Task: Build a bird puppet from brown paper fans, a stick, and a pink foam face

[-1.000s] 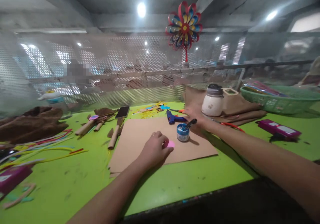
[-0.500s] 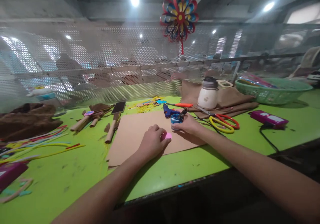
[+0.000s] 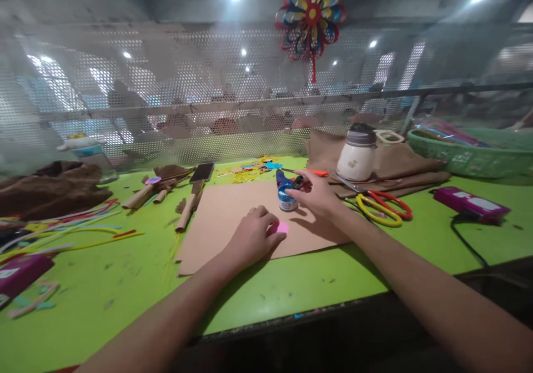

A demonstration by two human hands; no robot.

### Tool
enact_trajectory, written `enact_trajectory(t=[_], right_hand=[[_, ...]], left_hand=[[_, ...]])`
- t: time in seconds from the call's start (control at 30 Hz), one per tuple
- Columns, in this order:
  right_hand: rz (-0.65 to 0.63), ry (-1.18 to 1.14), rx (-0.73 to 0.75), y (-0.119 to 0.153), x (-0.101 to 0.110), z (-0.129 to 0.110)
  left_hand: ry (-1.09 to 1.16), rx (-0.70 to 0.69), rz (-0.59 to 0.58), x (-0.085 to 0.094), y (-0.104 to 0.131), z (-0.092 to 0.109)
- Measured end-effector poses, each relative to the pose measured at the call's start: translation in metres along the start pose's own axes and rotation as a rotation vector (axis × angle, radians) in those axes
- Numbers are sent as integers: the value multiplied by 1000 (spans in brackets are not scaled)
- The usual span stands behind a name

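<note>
My left hand (image 3: 256, 233) rests on the brown cardboard sheet (image 3: 220, 209), its thumb and curled fingers closed at the edge of a small pink paper circle (image 3: 282, 228). Just beyond it, a small round tub with a blue rim (image 3: 288, 200) stands on the cardboard. My right hand (image 3: 314, 192) is at the tub's right side, thumb and fingers closed on a short black marker-like stick (image 3: 297, 182) that slants over the rim. Whether the stick's lower end is inside the tub is hard to see. Behind the tub shows part of a blue glue gun (image 3: 282, 177).
Right of my hand lie scissors with red and yellow handles (image 3: 378, 209), a white bottle (image 3: 356, 156) and folded brown cloth (image 3: 400, 165). A green basket (image 3: 470, 159) and a purple box (image 3: 470, 203) are farther right. Left are paper rolls (image 3: 141, 193), a phone (image 3: 202, 172) and coloured strips (image 3: 75, 234).
My right hand has loosened from around the tub and lifted slightly, now at the black stick. The tub stands more exposed on the cardboard. My left hand has stayed at the pink circle.
</note>
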State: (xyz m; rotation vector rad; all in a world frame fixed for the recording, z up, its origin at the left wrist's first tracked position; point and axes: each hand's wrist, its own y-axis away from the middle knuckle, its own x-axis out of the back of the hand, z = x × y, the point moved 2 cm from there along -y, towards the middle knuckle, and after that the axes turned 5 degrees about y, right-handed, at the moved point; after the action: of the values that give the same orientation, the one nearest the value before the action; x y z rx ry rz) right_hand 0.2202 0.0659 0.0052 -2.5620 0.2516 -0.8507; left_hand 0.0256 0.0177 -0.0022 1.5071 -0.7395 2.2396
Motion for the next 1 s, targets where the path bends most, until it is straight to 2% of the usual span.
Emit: enact_trajectory(t=[0.07, 0.17, 0.27, 0.43, 0.53, 0.67, 0.73, 0.83, 1.0], right_hand=[[45, 29, 24, -2, 2, -6], [34, -75, 68, -5, 0, -10], [40, -200, 39, -7, -3, -6], [145, -312, 16, -10, 4, -4], [141, -266, 28, -10, 8, -8], [8, -78, 68, -7, 5, -10], [-6, -41, 75, -6, 4, -11], [51, -110, 64, -6, 10, -12], [250, -265, 91, -4, 27, -19]], left_hand=[[-3, -28, -8, 1, 1, -1], [-10, -55, -11, 0, 1, -3], [8, -50, 3, 0, 2, -6], [96, -20, -18, 4, 3, -7], [119, -48, -64, 9, 4, -6], [147, -46, -101, 14, 4, -5], [176, -42, -118, 15, 4, -5], [212, -48, -127, 16, 3, -5], [224, -66, -128, 15, 0, -8]])
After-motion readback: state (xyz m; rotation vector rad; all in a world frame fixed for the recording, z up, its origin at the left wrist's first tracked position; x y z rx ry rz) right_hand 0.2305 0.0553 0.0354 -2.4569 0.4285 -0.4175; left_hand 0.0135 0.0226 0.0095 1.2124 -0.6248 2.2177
